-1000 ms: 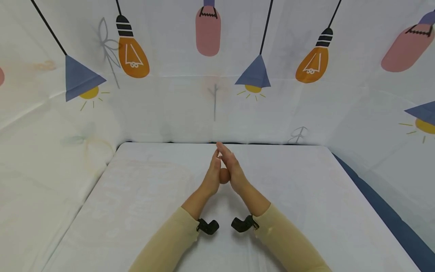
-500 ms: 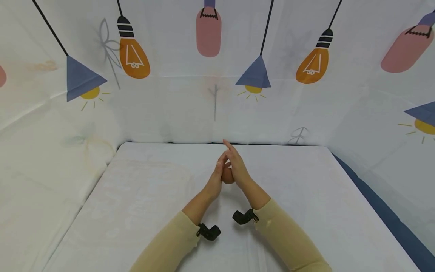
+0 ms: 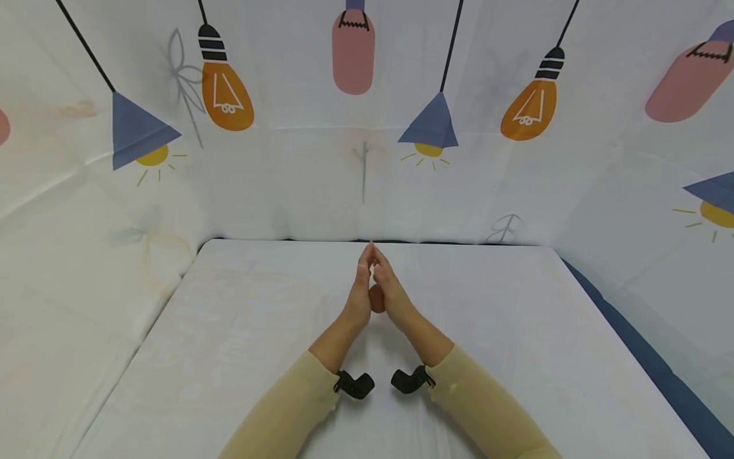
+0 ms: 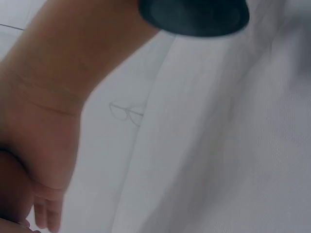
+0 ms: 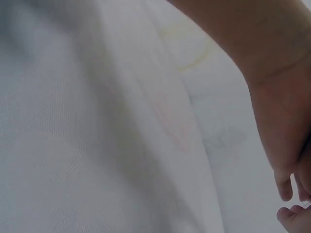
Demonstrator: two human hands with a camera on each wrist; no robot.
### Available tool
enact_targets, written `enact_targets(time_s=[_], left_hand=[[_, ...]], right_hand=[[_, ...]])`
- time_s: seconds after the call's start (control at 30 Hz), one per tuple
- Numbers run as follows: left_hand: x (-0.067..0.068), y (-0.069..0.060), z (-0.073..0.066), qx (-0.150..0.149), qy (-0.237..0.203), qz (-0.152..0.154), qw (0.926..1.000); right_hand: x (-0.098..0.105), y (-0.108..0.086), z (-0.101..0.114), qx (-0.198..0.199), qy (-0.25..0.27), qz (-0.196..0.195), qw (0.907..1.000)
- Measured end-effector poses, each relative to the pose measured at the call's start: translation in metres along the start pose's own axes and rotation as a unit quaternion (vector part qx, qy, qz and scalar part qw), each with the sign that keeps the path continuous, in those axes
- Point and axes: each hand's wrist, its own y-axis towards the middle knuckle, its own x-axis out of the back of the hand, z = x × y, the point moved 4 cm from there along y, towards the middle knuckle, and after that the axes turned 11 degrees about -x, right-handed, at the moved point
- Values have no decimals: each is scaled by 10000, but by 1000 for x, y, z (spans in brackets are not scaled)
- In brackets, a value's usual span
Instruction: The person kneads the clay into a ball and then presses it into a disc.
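A small smooth brown ball (image 3: pixel 376 298), perhaps clay, sits between my two palms above the white table, in the head view. My left hand (image 3: pixel 358 296) presses it from the left with fingers extended. From the right, my right hand (image 3: pixel 394 298) presses against it, also with straight fingers. The fingertips of both hands meet at the top, pointing away from me. Each palm hides part of the ball. In the left wrist view the ball (image 4: pixel 13 187) shows only as a dark rounded piece at the lower left edge, beside the opposite palm.
A white cloth covers the table (image 3: pixel 229 319). Behind it hangs a white sheet (image 3: pixel 309 185) printed with lamps and bulbs. Black wrist cameras, one being the left camera (image 3: pixel 355 386), jut inward from both sleeves. A dark blue strip (image 3: pixel 642 350) runs along the right side.
Half a second ago the right hand reached further forward than the left. Now the right has slid back and the left forward, bringing the fingertips level. The ball shifted slightly left between the palms.
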Motion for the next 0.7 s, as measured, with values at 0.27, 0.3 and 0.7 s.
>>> enact_targets(time_s=[0.27,0.3,0.7], left_hand=[[1,4,6,63,393,-19,9992],[1,4,7,89,454,-3,9989],[-4,-4,17,288,948,709,9925]], right_hand=[[-1,-8,14,555,169,-52,9983],[0,-9,15,599,173,-72,9980],[16,-7,22,1170,486,-372,9912]])
